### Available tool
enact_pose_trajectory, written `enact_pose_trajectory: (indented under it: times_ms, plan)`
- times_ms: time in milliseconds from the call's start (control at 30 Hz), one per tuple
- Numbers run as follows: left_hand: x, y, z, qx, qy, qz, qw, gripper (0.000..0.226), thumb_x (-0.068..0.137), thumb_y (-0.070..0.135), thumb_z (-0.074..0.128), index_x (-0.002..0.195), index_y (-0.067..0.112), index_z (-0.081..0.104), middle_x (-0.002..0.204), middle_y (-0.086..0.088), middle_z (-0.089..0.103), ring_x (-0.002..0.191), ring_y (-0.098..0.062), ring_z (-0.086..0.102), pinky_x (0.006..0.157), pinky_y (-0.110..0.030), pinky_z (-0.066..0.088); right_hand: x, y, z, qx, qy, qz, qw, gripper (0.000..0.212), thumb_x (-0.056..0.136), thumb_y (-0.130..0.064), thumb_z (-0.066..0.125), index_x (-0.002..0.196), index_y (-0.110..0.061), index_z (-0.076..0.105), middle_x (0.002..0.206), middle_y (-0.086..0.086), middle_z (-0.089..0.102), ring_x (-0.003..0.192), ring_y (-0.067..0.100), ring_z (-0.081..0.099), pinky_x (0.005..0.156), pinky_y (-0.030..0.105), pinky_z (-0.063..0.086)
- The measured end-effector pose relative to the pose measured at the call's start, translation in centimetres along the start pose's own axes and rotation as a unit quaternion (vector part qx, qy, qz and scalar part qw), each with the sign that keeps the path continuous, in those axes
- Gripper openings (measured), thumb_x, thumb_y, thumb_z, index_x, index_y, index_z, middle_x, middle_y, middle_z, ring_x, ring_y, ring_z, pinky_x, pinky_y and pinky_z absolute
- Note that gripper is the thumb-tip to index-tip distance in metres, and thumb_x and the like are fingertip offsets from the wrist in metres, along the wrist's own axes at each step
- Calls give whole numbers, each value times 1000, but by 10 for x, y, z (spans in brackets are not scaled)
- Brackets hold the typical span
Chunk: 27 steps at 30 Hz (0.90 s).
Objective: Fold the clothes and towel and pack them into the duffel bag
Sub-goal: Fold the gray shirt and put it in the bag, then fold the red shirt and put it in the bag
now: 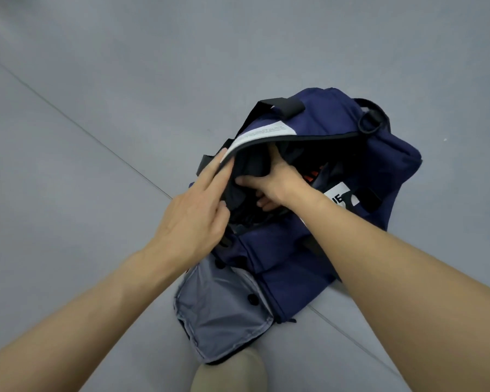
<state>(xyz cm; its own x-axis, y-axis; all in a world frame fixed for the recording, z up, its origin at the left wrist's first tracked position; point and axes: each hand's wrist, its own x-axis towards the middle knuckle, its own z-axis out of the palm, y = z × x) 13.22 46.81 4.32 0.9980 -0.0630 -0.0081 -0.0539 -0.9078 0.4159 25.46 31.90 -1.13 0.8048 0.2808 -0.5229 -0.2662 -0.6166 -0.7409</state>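
Closest to the camera, bottom centre of the frame, there's a knee (pixel 229 374) in beige fabric, and right above it the end pocket (pixel 218 306) of the duffel bag (pixel 269 250) hangs unzipped, showing its grey lining. The bag is navy and sits on the grey floor (pixel 96 80), centre to right of the frame.

Both bare forearms come in from the lower corners. The left hand (pixel 198 205) has its fingers pretty much straight, lying against the rim of the top flap (pixel 309 125) and propping it up, right by the white label (pixel 260 134). The right hand (pixel 269 179) is down inside the main opening with its thumb and fingers wrapped round a dark garment (pixel 249 165). Can't tell what kind of clothing it is, just a black bundle.

Further in there's something orange (pixel 314 172) peeking out. A black handle (pixel 283 106) arches over the flap at the far side.
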Motion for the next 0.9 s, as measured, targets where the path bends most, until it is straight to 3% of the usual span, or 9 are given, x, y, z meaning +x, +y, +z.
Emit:
enact_pose_trajectory:
  times_ms: [200, 267, 333, 400, 433, 567, 667, 767, 900]
  plan:
    - [-19, 21, 0, 5, 127, -32, 991, 65, 95, 43, 54, 155, 41, 29, 162, 5, 30, 124, -25, 55, 76, -48, 55, -83, 41, -51, 90, -26, -105, 990, 100, 84, -39, 78, 150, -61, 6, 80, 10, 71, 72, 22, 74, 69, 38, 63]
    - [-29, 39, 7, -21, 139, -6, 990, 64, 94, 38, 54, 155, 35, 33, 161, 3, 32, 105, -27, 61, 69, -49, 55, -120, 67, -84, 102, 10, -106, 989, 95, 86, -35, 77, 150, -60, 11, 85, 10, 71, 74, 23, 73, 70, 33, 62]
    - [-36, 63, 20, -46, 123, 37, 991, 62, 95, 35, 55, 154, 31, 37, 161, 6, 31, 65, -23, 60, 59, -45, 55, -158, 98, -120, 108, 56, -90, 989, 93, 86, -33, 77, 151, -59, 15, 90, 7, 72, 74, 25, 73, 70, 32, 61]
    - [-39, 92, 34, -78, 83, 64, 991, 58, 99, 36, 57, 154, 33, 37, 161, 11, 30, 51, -10, 53, 58, -41, 55, -200, 135, -153, 90, 95, -60, 990, 92, 85, -36, 77, 151, -58, 17, 95, 1, 71, 74, 24, 73, 73, 35, 61]
    - [-38, 108, 42, -100, 55, 67, 991, 60, 99, 37, 57, 154, 35, 35, 161, 14, 28, 51, -13, 55, 60, -40, 55, -222, 153, -170, 77, 114, -43, 990, 92, 83, -40, 77, 151, -58, 17, 97, -1, 70, 75, 23, 73, 75, 36, 61]
    - [-34, 178, 76, -234, -66, 71, 967, 81, 93, 35, 65, 154, 55, 13, 155, 28, 29, 72, -10, 66, 82, -45, 57, -309, 217, -227, 74, 187, 8, 980, 96, 69, -53, 72, 150, -56, 21, 100, -2, 67, 76, 24, 73, 78, 41, 61]
    - [-35, 225, 97, -264, -158, 91, 947, 84, 90, 50, 63, 148, 66, 5, 140, 38, 35, 84, -7, 69, 94, -48, 53, -366, 263, -250, 86, 235, 27, 968, 93, 69, -51, 72, 149, -58, 23, 99, -2, 67, 76, 26, 73, 74, 39, 60]
    - [-40, 265, 119, -241, -210, 118, 940, 81, 86, 62, 58, 147, 67, 5, 151, 27, 35, 93, -5, 67, 98, -47, 51, -413, 307, -251, 90, 254, 32, 962, 90, 71, -56, 73, 145, -67, 22, 97, -2, 69, 74, 26, 71, 73, 44, 59]
    - [-64, 317, 159, -220, -293, 147, 919, 76, 93, 53, 58, 147, 68, 6, 152, 25, 35, 95, 4, 65, 101, -41, 49, -465, 358, -227, 51, 283, 63, 956, 85, 79, -60, 71, 140, -74, 14, 102, -11, 67, 72, 18, 68, 80, 49, 57]
